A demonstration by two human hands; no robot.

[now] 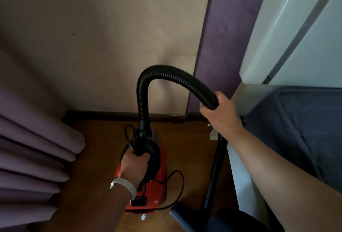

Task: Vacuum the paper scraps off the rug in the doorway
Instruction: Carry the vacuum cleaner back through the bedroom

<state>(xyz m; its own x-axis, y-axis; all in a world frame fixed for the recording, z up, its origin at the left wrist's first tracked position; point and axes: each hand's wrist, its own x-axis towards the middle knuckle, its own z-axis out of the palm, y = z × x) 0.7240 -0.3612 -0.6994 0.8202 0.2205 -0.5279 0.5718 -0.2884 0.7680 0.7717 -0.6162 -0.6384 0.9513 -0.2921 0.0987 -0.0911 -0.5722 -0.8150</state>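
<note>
1. Step in hand, as I judge it: carrying the vacuum [157, 181] out of this corner. No suction work has started. The rug is not in view, only wood floor [98, 176].
2. Left hand [134, 167], 6 o'clock: fingers are curled tight round the black carry handle [153, 150] on top of the red body. Lift straight up and keep the body level.
3. Right hand [220, 113], 3 o'clock: it is wrapped round the ribbed hose [166, 72] where the arch comes down. A firm hold there should stop the hose whipping.
4. The black wand [214, 172] hangs below that hand toward 5 o'clock, with the nozzle [177, 213] low. I cannot tell if the nozzle touches the floor. Raise it before turning.
5. The cord [177, 185] loops loose off the body's 3 o'clock side. It looks like a snag or trip risk, so gather it first.
6. Curtain [37, 148] at 8 o'clock and fridge [296, 28] at 2 o'clock make a tight spot. Back out straight.
7. A small pale scrap [143, 217] lies on the floor at 6 o'clock, just beside the vacuum's near end. It may be paper, and it is not on any rug.
</note>
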